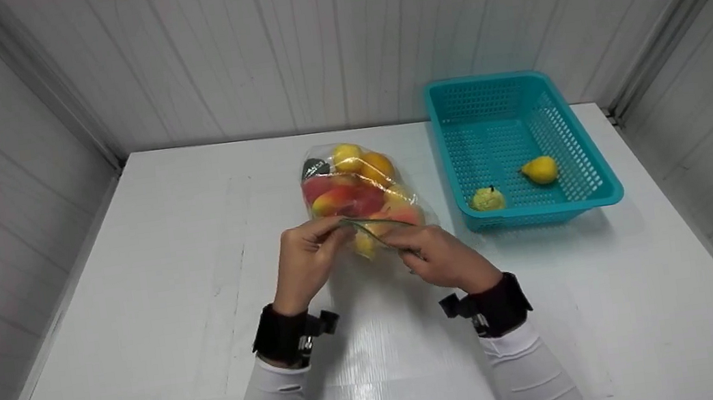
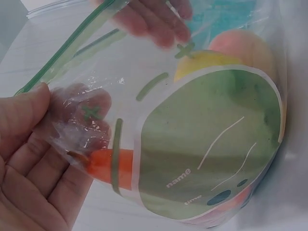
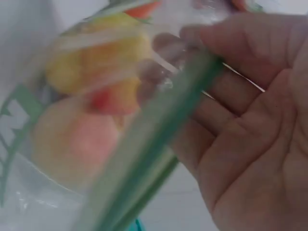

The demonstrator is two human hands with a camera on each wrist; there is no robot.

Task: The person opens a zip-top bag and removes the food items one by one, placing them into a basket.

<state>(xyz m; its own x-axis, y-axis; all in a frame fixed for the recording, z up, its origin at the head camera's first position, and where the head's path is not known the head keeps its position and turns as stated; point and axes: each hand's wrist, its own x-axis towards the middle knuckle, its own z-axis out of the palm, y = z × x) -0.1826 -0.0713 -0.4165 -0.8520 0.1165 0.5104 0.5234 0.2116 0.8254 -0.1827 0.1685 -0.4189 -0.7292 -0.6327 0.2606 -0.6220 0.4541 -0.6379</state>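
Note:
A clear zip bag (image 1: 355,186) full of several fruits lies on the white table, its green zip edge toward me. My left hand (image 1: 310,254) pinches one end of that edge between thumb and fingers. At the other end, my right hand (image 1: 436,255) pinches the bag's rim. The two green zip strips (image 3: 144,144) stand apart between the hands. Inside the bag show a mango (image 1: 346,199), an orange (image 1: 377,168) and a yellow fruit (image 1: 347,157). A green label (image 2: 207,144) with "name" and "time" covers part of the contents in the left wrist view.
To the right of the bag stands a turquoise perforated basket (image 1: 606,184). It holds a yellow pear (image 1: 540,170) and a pale green-yellow fruit (image 1: 487,199). Panelled walls (image 1: 336,44) enclose the table (image 1: 137,311) at the back and both sides.

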